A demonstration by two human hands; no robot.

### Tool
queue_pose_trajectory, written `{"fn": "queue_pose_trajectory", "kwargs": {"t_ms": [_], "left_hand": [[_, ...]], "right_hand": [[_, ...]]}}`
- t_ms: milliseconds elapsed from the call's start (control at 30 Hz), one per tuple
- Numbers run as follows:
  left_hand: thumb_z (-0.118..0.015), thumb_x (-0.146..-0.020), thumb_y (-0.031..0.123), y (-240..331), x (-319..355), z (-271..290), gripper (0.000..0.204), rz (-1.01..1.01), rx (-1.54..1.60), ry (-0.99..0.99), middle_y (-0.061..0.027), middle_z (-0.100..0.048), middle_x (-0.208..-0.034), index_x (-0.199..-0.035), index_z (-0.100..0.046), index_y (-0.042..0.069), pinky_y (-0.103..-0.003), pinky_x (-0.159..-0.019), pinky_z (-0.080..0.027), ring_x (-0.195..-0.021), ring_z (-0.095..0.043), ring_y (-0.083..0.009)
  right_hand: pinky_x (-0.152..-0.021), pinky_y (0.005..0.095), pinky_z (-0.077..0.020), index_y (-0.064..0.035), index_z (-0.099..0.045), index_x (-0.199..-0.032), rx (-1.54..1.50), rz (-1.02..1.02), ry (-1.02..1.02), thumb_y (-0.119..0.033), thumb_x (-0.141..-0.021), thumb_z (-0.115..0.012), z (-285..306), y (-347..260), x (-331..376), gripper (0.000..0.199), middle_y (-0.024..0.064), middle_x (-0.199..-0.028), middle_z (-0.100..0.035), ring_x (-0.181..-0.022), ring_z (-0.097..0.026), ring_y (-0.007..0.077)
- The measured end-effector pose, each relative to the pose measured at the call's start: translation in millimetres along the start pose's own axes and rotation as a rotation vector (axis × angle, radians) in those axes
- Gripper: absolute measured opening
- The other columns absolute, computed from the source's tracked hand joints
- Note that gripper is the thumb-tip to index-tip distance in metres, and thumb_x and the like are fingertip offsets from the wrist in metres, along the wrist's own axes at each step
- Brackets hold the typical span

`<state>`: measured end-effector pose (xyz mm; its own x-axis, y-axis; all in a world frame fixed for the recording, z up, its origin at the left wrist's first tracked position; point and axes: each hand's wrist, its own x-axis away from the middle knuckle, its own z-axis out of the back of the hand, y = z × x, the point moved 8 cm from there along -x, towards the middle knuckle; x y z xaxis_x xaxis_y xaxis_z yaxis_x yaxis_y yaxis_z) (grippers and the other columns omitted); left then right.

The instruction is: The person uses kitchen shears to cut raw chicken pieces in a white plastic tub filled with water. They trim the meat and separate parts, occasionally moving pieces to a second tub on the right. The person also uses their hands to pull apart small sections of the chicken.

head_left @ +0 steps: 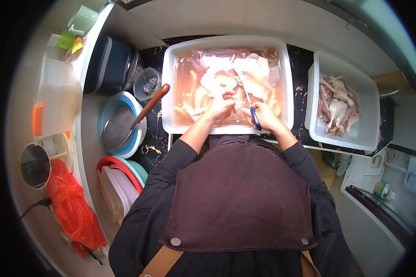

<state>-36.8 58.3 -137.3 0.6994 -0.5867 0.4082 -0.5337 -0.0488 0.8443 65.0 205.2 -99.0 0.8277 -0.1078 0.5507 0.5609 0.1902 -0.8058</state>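
Note:
A large white tub (169, 87) holds pinkish water with pale raw poultry (212, 81) in it, part of it washed out by glare. Over the tub's near half, my left hand (221, 107) is closed with its fingers curled, apparently around a piece of the poultry (238, 102). My right hand (266, 115) grips a pair of scissors (255, 119) by the dark blue handles. Their long blades point away from me over the meat, just right of my left fingers. How far apart the blades are is hard to see in the glare.
A second white tub (311, 92) with cut poultry pieces (338, 108) stands on the right. At left are a wooden-handled strainer (120, 128) on blue and white basins (141, 134), a clear bowl (147, 83) and a dark appliance (110, 64). A red plastic bag (71, 203) hangs nearby.

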Motion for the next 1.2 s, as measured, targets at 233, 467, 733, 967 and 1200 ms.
{"fn": "queue_pose_trajectory", "kwargs": {"t_ms": [233,467,733,967,1200], "left_hand": [[-0.065,-0.084,-0.008,4.9,1.4,4.9,0.028,-0.032,-0.087,0.026,-0.0053,-0.064,-0.093,-0.11,-0.06,0.0,-0.027,-0.074,-0.056,-0.082,-0.064,-0.0134],[-0.065,-0.091,-0.003,31.3,16.6,-8.8,0.029,-0.01,0.248,-0.03,-0.0097,-0.064,-0.11,-0.12,-0.059,0.0,-0.031,-0.088,-0.057,-0.098,-0.067,-0.0191],[-0.063,-0.098,0.013,46.4,29.3,-25.3,0.041,0.013,-0.034,0.06,-0.0105,-0.064,-0.12,-0.135,-0.05,0.001,-0.029,-0.084,-0.053,-0.106,-0.063,-0.016],[-0.062,-0.099,0.021,41.0,27.3,-36.2,0.028,0.006,0.011,-0.096,-0.0055,-0.071,-0.105,-0.121,-0.063,0.004,-0.023,-0.071,-0.056,-0.081,-0.068,-0.0096],[-0.063,-0.097,0.016,42.2,30.9,-47.0,0.014,0.02,0.103,-0.109,-0.0024,-0.07,-0.097,-0.108,-0.063,0.007,-0.028,-0.074,-0.058,-0.084,-0.068,-0.0102]], "right_hand": [[-0.071,0.0351,-0.0532,0.0036,-0.064,-0.096,0.182,0.071,0.119,-0.042,-0.081,-0.08,2.4,-9.6,-8.8,0.051,0.0146,-0.083,-0.07,-0.077,-0.069,0.0199],[-0.067,0.0265,-0.0517,0.0003,-0.055,-0.115,-0.225,0.163,0.019,-0.016,-0.079,-0.083,-32.0,-17.5,-25.1,0.048,0.0052,-0.089,-0.068,-0.075,-0.064,0.0127],[-0.07,0.0253,-0.054,-0.0011,-0.052,-0.122,-0.352,0.239,0.133,-0.009,-0.079,-0.082,-30.9,-37.6,-19.8,0.054,0.0035,-0.091,-0.069,-0.08,-0.066,0.0102],[-0.074,0.0267,-0.0544,-0.0005,-0.051,-0.126,-0.507,0.316,0.1,-0.01,-0.077,-0.082,-24.8,-35.9,-22.2,0.058,0.0049,-0.093,-0.07,-0.083,-0.066,0.0103],[-0.067,0.025,-0.0521,-0.0005,-0.052,-0.121,-0.419,0.297,0.205,-0.008,-0.081,-0.077,-7.4,-25.4,-21.7,0.048,0.0017,-0.084,-0.066,-0.073,-0.062,0.0092]]}}
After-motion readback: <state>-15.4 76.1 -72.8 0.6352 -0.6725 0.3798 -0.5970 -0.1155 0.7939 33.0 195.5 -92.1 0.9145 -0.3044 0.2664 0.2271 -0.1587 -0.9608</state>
